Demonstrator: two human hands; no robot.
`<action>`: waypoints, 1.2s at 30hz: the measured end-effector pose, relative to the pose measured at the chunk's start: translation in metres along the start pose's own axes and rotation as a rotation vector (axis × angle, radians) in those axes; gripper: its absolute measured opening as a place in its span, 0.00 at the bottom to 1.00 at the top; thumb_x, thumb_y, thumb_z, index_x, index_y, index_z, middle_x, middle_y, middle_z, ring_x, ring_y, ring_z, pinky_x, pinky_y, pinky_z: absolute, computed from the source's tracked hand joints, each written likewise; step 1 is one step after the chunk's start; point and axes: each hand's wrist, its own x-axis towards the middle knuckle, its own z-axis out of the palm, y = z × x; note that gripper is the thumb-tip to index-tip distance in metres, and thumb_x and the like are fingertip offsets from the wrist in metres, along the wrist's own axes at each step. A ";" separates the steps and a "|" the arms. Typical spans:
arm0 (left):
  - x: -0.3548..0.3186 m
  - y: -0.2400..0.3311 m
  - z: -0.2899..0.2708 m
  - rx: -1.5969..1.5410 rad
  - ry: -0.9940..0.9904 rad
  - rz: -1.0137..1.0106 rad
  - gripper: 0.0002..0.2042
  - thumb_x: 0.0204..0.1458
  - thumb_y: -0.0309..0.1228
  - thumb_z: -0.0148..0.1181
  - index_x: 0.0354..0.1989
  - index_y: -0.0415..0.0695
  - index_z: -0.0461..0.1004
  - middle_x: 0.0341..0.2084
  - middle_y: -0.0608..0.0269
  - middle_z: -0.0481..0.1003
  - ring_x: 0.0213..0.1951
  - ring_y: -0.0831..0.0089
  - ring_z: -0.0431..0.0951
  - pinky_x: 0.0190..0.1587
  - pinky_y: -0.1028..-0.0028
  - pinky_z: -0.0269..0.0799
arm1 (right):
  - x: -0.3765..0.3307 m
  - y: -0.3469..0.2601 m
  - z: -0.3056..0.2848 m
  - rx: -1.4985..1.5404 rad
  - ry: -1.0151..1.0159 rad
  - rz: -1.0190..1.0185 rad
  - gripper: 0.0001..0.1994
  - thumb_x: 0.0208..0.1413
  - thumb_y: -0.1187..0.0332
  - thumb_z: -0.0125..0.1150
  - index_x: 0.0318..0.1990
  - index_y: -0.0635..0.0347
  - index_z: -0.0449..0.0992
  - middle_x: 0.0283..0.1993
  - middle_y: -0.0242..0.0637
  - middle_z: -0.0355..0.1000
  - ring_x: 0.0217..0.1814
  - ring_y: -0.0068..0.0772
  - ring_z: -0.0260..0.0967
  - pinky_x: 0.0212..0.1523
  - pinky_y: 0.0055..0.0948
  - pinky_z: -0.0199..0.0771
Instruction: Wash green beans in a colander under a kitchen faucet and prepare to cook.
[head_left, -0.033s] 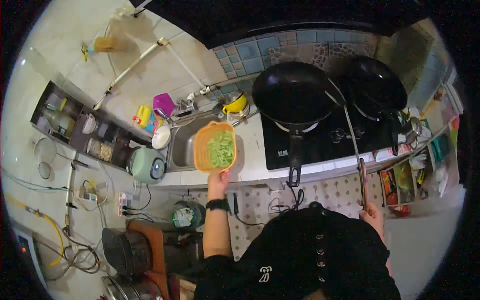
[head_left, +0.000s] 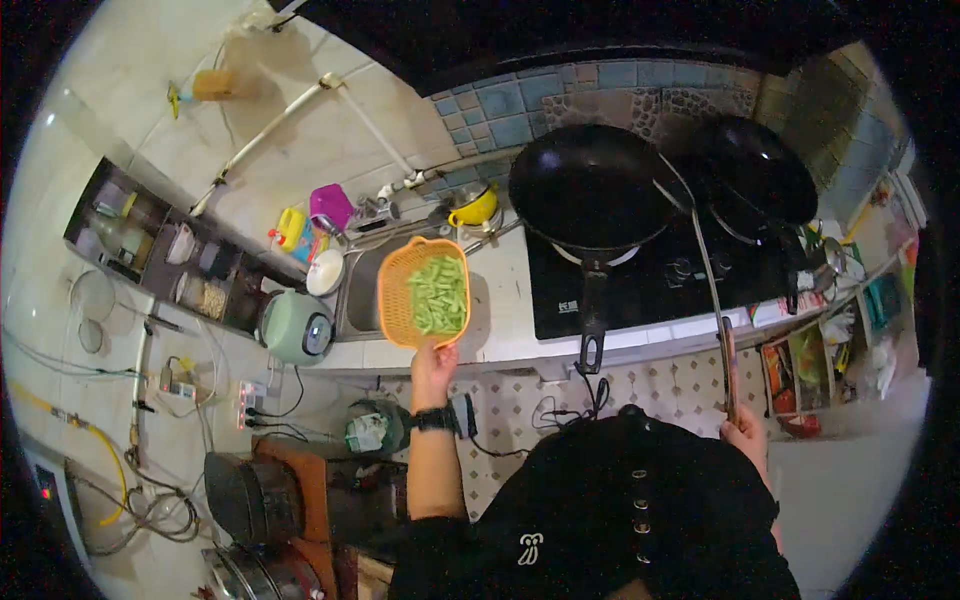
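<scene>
My left hand [head_left: 433, 368] is closed on the near rim of an orange plastic basket [head_left: 392, 290], held up over the counter by the sink. Cut green vegetable pieces [head_left: 438, 297], bean-like, lie inside it. At the right, my right hand [head_left: 742, 433] grips the end of a long-handled metal spatula [head_left: 712, 270] with a brownish handle. The spatula's head reaches the right rim of a large black wok [head_left: 580, 185]; whether it touches the wok I cannot tell. The wok sits on the left burner, its handle towards me.
A second black pan [head_left: 755, 170] stands on the right side of the black stove [head_left: 560, 290]. Behind the basket are the sink [head_left: 358, 300] and a yellow pot [head_left: 472, 208]. A green rice cooker [head_left: 292, 328] stands at the left. Cords hang below the counter edge.
The basket has shifted slightly left with my left hand. My right hand and the spatula stay almost in place.
</scene>
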 end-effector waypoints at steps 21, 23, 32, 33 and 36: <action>-0.091 0.065 -0.042 -0.853 0.470 -0.647 0.10 0.52 0.24 0.41 0.42 0.39 0.64 0.21 0.54 0.72 0.13 0.73 0.71 0.13 0.79 0.70 | 0.045 -0.013 0.014 -0.015 -0.210 -0.094 0.14 0.48 0.75 0.53 0.45 0.62 0.67 0.27 0.26 0.63 0.26 0.16 0.59 0.27 0.18 0.58; -0.108 0.046 -0.042 -1.025 0.513 -0.725 0.09 0.52 0.25 0.43 0.41 0.41 0.64 0.21 0.56 0.72 0.13 0.73 0.71 0.13 0.78 0.70 | 0.053 -0.010 0.019 -0.010 -0.217 -0.116 0.13 0.47 0.76 0.51 0.43 0.62 0.67 0.26 0.24 0.60 0.25 0.16 0.56 0.26 0.18 0.55; -0.138 0.060 -0.044 -1.081 0.539 -0.656 0.09 0.51 0.24 0.47 0.40 0.38 0.67 0.28 0.55 0.73 0.21 0.70 0.75 0.20 0.77 0.74 | 0.096 0.046 -0.020 0.105 -0.209 -0.243 0.10 0.50 0.69 0.56 0.37 0.62 0.66 0.24 0.25 0.58 0.24 0.18 0.56 0.24 0.19 0.55; -0.134 0.044 -0.046 -1.007 0.569 -0.778 0.09 0.51 0.24 0.47 0.41 0.39 0.66 0.29 0.53 0.74 0.22 0.69 0.76 0.21 0.76 0.75 | 0.092 0.031 -0.019 0.100 -0.227 -0.249 0.10 0.50 0.69 0.56 0.37 0.62 0.66 0.24 0.25 0.58 0.24 0.18 0.56 0.24 0.19 0.55; -0.138 0.059 -0.035 -1.161 0.639 -0.589 0.11 0.52 0.25 0.46 0.43 0.39 0.64 0.27 0.54 0.73 0.20 0.70 0.74 0.17 0.75 0.73 | 0.100 -0.001 -0.019 -0.314 -0.133 -0.310 0.10 0.49 0.70 0.54 0.38 0.63 0.67 0.26 0.27 0.60 0.25 0.18 0.56 0.25 0.21 0.56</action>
